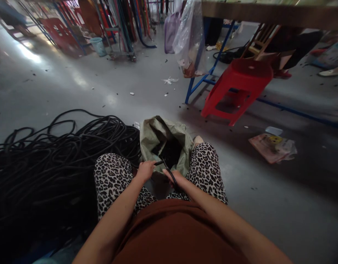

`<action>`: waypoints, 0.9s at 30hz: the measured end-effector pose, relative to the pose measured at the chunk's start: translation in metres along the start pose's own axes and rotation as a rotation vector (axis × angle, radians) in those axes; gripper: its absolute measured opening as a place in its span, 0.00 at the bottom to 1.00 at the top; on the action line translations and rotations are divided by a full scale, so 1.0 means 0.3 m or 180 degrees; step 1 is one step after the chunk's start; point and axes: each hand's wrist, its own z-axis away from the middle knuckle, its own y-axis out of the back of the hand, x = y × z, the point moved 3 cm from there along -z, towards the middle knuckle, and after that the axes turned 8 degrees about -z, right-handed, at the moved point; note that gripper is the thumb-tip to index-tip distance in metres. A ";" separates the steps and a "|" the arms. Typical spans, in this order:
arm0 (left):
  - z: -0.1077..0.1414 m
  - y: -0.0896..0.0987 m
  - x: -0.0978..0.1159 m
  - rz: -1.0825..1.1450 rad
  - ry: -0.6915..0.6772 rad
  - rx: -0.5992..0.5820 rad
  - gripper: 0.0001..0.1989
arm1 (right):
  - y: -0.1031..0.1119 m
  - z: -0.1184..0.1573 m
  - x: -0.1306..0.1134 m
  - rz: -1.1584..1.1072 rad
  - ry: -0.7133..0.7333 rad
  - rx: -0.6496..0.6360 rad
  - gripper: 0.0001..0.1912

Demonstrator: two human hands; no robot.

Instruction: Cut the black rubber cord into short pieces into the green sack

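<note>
My left hand [146, 171] is closed around a black cord [159, 162], whose short end sticks out to the right over an open sack. In my right hand [174, 177] is a pair of scissors [173, 178] with dark handles, the blades pointing up and left at the cord's end. Whether the blades touch the cord is too small to tell. The greenish woven sack [148, 137] stands between my knees, with dark pieces [171, 151] inside that I cannot make out singly. A large heap of black cord [103, 135] lies on the floor to my left.
A red plastic stool [244, 77] stands ahead to the right, beside a blue-legged table [267, 14]. From the table hangs a clear plastic bag [189, 36]. A printed packet [273, 146] lies on the floor at right. Racks of hanging straps [130, 22] and a light-blue bucket [98, 47] stand farther back.
</note>
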 end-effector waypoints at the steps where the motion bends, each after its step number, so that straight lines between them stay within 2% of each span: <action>1: 0.000 -0.001 -0.001 -0.0015 -0.0019 -0.0001 0.19 | 0.001 -0.003 0.001 0.0061 0.0008 -0.0014 0.26; 13: -0.006 -0.018 -0.006 -0.0104 -0.0259 -0.0026 0.20 | 0.009 -0.003 -0.015 0.0509 0.0035 -0.0087 0.29; 18: -0.008 -0.013 -0.006 -0.0180 -0.0232 -0.0052 0.20 | 0.018 0.010 -0.025 0.0734 0.0200 0.0046 0.29; 27: -0.002 -0.006 -0.003 0.0057 -0.0088 -0.0064 0.20 | 0.015 0.007 -0.020 0.0528 0.0134 0.0144 0.27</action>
